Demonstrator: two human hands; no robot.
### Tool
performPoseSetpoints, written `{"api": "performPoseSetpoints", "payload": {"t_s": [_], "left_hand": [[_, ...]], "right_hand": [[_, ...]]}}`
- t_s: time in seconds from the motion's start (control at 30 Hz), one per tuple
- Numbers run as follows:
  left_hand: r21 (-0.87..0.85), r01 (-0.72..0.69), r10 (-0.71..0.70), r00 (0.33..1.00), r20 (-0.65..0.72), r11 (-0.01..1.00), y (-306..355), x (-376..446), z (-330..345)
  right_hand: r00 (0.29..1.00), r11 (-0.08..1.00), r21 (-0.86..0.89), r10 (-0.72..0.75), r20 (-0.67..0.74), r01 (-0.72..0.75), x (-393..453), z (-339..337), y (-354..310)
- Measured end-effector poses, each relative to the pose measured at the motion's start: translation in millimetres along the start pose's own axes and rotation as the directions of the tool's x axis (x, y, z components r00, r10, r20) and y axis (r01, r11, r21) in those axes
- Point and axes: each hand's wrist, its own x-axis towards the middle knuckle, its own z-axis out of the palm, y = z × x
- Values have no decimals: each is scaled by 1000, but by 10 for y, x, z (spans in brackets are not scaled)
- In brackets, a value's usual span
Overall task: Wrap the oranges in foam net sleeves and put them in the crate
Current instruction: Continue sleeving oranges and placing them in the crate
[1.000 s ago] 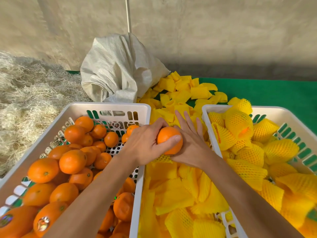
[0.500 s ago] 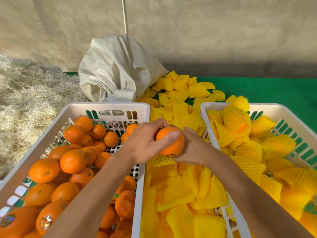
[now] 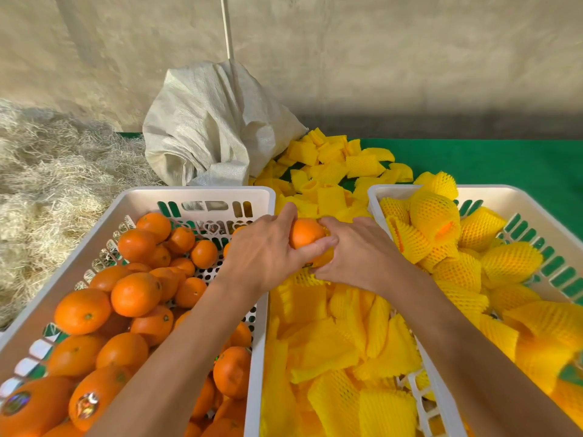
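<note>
My left hand grips an orange between the two white crates, above a heap of flat yellow foam net sleeves. My right hand meets it from the right, fingers curled round a yellow sleeve that sits at the orange's underside. The left crate holds several bare oranges. The right crate holds several oranges wrapped in yellow net.
More loose sleeves lie on the green cloth behind the crates. A white woven sack stands at the back against the wall, with a thin pole above it. Straw is piled at the left.
My right hand went from spread flat behind the orange to curled round the sleeve under it. Both hands and the orange shifted slightly away from me.
</note>
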Motion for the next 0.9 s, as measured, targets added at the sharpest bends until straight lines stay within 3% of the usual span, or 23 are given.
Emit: {"api": "performPoseSetpoints", "payload": {"t_s": [0.1, 0.17, 0.27, 0.33, 0.53, 0.63, 0.73, 0.8, 0.9], "left_hand": [[2, 38, -38, 999, 3, 999, 30, 0, 38], [137, 43, -49, 998, 40, 990, 33, -10, 74], [211, 31, -49, 996, 79, 977, 35, -77, 110], [108, 29, -35, 998, 51, 994, 29, -88, 141], [-243, 57, -69, 997, -40, 968, -26, -30, 142], [-530, 153, -221, 973, -66, 834, -59, -5, 133], [-747, 225, -372, 928, -32, 625, -96, 50, 110], [-817, 271, -406, 912, 50, 509, -104, 76, 91], [-874, 279, -363, 923, 130, 398, -52, 79, 127]], "right_hand": [[998, 1000, -17, 19, -66, -20, 9, -72, -23], [997, 999, -33, -5, -80, 2, 6, -63, -85], [999, 993, 118, 4, 41, -9, -19, 14, -188], [998, 970, 243, 20, 56, -33, -23, 32, -193], [988, 943, 330, 95, -124, -49, 3, 90, -153], [971, 850, 501, 227, -73, -161, 16, 134, -86], [933, 637, 734, 359, -13, -235, 30, 139, -53], [917, 482, 841, 397, 39, -244, 45, 140, -45], [908, 438, 866, 417, 40, -240, 41, 139, -35]]}}
